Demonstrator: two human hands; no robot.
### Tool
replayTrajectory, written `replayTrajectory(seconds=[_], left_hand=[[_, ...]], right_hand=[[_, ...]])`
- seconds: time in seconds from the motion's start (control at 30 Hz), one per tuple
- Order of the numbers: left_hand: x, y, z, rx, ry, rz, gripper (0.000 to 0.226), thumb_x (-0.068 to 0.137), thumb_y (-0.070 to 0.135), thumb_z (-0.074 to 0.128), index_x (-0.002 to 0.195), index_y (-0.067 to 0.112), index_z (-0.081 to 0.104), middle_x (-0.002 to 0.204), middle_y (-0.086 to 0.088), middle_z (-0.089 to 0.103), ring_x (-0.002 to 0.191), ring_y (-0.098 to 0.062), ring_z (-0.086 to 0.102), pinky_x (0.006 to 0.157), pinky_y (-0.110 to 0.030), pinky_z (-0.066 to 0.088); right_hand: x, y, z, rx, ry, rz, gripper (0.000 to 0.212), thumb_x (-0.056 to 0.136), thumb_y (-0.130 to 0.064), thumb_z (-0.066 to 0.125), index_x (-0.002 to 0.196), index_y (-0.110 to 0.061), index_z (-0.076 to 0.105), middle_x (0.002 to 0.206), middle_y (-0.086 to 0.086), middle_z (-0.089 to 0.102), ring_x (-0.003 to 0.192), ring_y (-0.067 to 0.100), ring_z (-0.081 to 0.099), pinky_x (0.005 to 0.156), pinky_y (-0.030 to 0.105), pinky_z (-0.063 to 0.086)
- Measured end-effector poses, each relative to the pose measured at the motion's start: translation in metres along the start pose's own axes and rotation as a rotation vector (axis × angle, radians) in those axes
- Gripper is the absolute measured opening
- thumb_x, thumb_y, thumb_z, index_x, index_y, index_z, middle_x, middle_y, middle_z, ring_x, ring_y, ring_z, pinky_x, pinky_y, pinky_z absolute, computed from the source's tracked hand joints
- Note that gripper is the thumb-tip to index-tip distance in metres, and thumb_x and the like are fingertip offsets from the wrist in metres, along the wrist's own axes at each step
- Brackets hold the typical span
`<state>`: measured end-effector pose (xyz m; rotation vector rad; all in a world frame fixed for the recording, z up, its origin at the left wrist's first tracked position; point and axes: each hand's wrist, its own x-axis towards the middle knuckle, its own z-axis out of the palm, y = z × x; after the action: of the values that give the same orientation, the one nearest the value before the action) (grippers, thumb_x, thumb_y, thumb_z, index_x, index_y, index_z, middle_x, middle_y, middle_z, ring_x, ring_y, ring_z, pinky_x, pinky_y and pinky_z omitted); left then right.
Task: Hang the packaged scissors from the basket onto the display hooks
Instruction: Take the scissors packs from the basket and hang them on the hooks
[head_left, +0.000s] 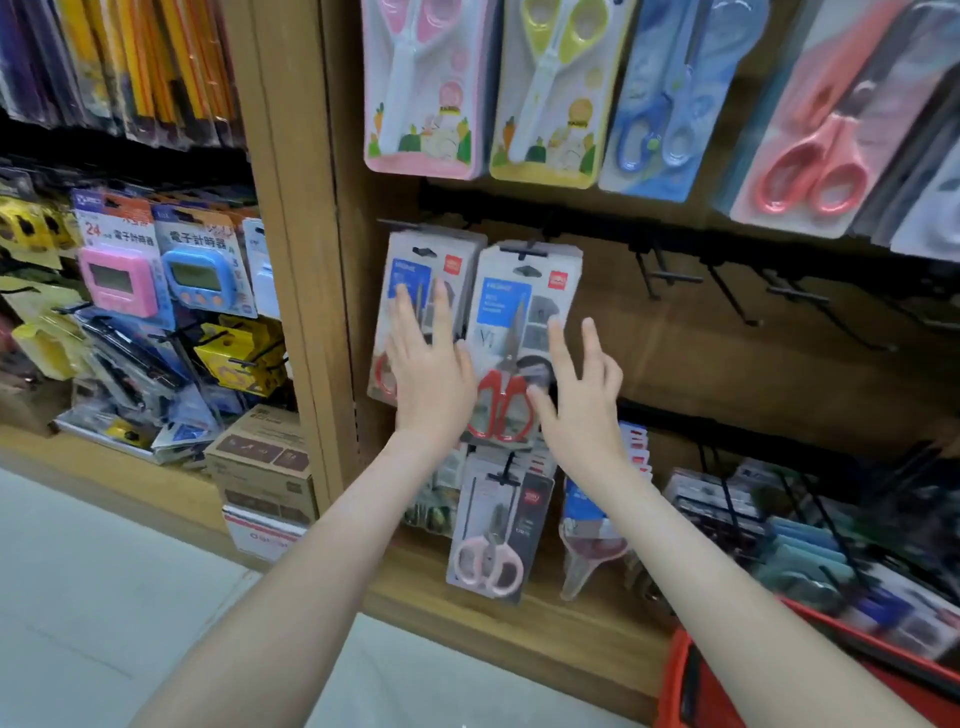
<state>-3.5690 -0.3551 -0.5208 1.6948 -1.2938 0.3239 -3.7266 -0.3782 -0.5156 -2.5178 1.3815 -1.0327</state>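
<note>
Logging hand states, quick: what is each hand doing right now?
Left hand: open, flat against the left scissors pack, holding nothing.
Right hand: open, fingers spread, holding nothing.

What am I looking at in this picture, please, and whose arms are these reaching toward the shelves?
There is no machine here. A person wears a camera on the head, so you see their own two bare arms from above.

The left hand lies flat on a hanging scissors pack. The right hand is spread open beside the next pack, which holds red-handled scissors; whether it touches the pack I cannot tell. Neither hand grips anything.

Both packs hang on hooks on a wooden display wall. To their right several hooks are empty. Above hang colourful children's scissors. At the lower right is the red basket holding the stock.
</note>
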Motion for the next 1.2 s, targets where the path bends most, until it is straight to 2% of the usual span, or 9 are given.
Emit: replayTrajectory(seconds=[0.13,0.23,0.33,0.43,0.57,0.73,0.93,1.07,1.2], left_hand=[[-0.067,0.080,0.018,-0.139,-0.007,0.246,0.052,0.096,0.015,0.043,0.147,0.007,0.037,0.152,-0.029,0.025,0.142,-0.039,0.022,0.115,-0.048,0.024],[-0.128,0.138,0.050,-0.233,-0.203,0.481,0.046,0.089,0.011,0.054,0.134,0.004,0.054,0.141,-0.029,0.041,0.129,-0.040,0.038,0.108,-0.044,0.032],[-0.196,0.185,0.086,-0.306,-0.476,0.531,0.044,0.083,0.011,0.059,0.127,0.003,0.058,0.134,-0.027,0.049,0.119,-0.042,0.049,0.099,-0.046,0.042],[-0.263,0.216,0.117,-0.295,-0.837,0.419,0.047,0.087,0.016,0.056,0.133,0.007,0.053,0.136,-0.024,0.046,0.121,-0.042,0.046,0.099,-0.049,0.045],[-0.335,0.227,0.159,-0.025,-1.314,0.166,0.047,0.099,0.029,0.043,0.146,0.022,0.036,0.150,-0.016,0.025,0.135,-0.035,0.026,0.107,-0.046,0.034],[-0.384,0.204,0.205,0.236,-1.497,0.014,0.049,0.100,0.036,0.039,0.145,0.020,0.032,0.148,-0.017,0.027,0.134,-0.036,0.029,0.109,-0.046,0.030],[-0.397,0.178,0.244,0.369,-1.637,-0.267,0.084,0.083,0.069,0.046,0.151,0.027,0.019,0.156,-0.014,0.020,0.141,-0.038,0.025,0.115,-0.048,0.027],[-0.404,0.169,0.248,0.322,-1.771,-0.322,0.091,0.073,0.079,0.046,0.151,0.039,0.021,0.162,0.000,0.011,0.143,-0.031,0.028,0.115,-0.044,0.030],[-0.401,0.179,0.240,0.328,-1.921,-0.307,0.113,0.059,0.084,0.052,0.153,0.041,0.005,0.161,-0.008,0.018,0.140,-0.034,0.031,0.113,-0.044,0.032]], right_hand=[[-0.066,0.060,-0.039,-0.042,-0.010,0.024,0.071,0.097,-0.024,0.055,0.154,-0.020,0.012,0.158,0.013,0.015,0.137,0.027,0.018,0.111,0.035,0.021],[-0.144,0.124,-0.072,0.007,-0.020,0.170,0.067,0.095,-0.017,0.059,0.150,-0.007,0.023,0.152,0.015,0.029,0.138,0.023,0.022,0.113,0.037,0.019],[-0.229,0.188,-0.095,0.000,-0.073,0.380,0.067,0.093,-0.017,0.063,0.148,-0.004,0.026,0.148,0.015,0.034,0.136,0.027,0.030,0.111,0.035,0.023],[-0.303,0.244,-0.105,-0.018,-0.196,0.609,0.069,0.091,-0.018,0.065,0.147,-0.002,0.027,0.148,0.017,0.037,0.135,0.034,0.034,0.110,0.035,0.024],[-0.366,0.296,-0.100,-0.031,-0.366,0.822,0.077,0.087,-0.023,0.069,0.148,-0.007,0.025,0.146,0.015,0.041,0.133,0.034,0.038,0.110,0.038,0.029],[-0.397,0.329,-0.074,-0.130,-0.676,0.941,0.086,0.089,-0.052,0.058,0.153,-0.015,0.014,0.151,0.014,0.034,0.137,0.033,0.033,0.110,0.039,0.030],[-0.401,0.349,-0.047,-0.292,-1.138,0.980,0.109,0.080,-0.079,0.043,0.153,-0.021,-0.013,0.160,0.019,-0.011,0.147,0.037,-0.001,0.117,0.045,0.007],[-0.410,0.349,-0.046,-0.174,-1.199,0.945,0.109,0.081,-0.079,0.044,0.152,-0.023,-0.017,0.149,0.019,-0.041,0.141,0.032,-0.032,0.117,0.046,-0.010],[-0.423,0.341,-0.054,-0.235,-1.248,0.798,0.115,0.078,-0.077,0.049,0.152,-0.019,-0.018,0.148,0.015,-0.042,0.135,0.028,-0.042,0.113,0.048,-0.019]])
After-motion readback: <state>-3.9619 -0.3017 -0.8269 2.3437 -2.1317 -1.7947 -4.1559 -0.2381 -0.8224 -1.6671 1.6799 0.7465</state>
